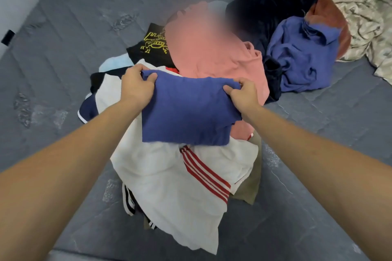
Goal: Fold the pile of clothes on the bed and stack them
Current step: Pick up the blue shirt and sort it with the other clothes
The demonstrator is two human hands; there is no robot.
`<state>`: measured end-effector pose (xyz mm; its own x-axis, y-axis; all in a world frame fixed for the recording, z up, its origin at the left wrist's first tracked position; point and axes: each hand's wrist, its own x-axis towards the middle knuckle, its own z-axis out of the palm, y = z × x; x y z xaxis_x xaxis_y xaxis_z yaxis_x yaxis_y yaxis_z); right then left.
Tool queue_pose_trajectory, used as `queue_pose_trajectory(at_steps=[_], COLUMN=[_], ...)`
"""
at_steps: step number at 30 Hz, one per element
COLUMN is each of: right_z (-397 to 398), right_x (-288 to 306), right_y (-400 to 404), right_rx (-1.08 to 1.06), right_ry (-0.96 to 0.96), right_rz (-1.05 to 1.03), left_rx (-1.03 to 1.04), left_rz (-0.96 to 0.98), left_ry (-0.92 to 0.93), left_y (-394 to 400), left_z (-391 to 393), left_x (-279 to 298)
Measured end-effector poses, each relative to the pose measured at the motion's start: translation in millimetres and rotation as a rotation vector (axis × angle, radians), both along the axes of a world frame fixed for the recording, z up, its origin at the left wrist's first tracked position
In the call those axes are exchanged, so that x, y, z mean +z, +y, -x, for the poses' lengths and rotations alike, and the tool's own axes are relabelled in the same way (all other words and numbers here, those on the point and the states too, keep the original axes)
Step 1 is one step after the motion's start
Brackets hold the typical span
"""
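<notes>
Left hand [135,85] pinches one top corner of the blue cloth [186,112]; right hand [241,93] pinches the other — it hangs between them over the pile [169,176], mid-bed [63,38]. Soft, light and floppy, it should handle best by corners or edges. One held cloth; a second blue garment [301,55] lies toward the bed's far right side. The pile's count is unclear — too tangled.
</notes>
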<state>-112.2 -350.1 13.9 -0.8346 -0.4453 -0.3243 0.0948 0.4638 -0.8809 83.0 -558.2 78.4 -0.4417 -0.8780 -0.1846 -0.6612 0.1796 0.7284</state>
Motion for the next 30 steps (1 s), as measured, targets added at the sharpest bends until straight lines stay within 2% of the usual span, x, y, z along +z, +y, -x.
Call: queue_pose_trajectory(at_steps=[3, 5, 11, 15, 20, 30], right_z=[-12, -17, -18, -22, -24, -61], right_x=[-13, -20, -18, -12, 6, 76], right_y=[-2, 0, 0, 2, 9, -21], right_rx=[-0.048, -0.029, 0.18, 0.213, 0.213, 0.321], right_ry=[-0.161, -0.172, -0.261, -0.341, -0.534, -0.441], right_rz=[-0.011, -0.031, -0.118, -0.07, 0.066, 0.124], left_rx=[0.02, 0.077, 0.121, 0.053, 0.027, 0.133], left_rz=[-0.047, -0.12, -0.381, -0.381, -0.357, -0.396], left_ry=[-0.088, -0.074, -0.058, 0.039, 0.144, 0.407], left_y=[6, 15, 32, 36, 42, 43], left_z=[-7, -14, -17, -17, -30, -107], left_x=[-16, -23, -27, -28, -16, 32])
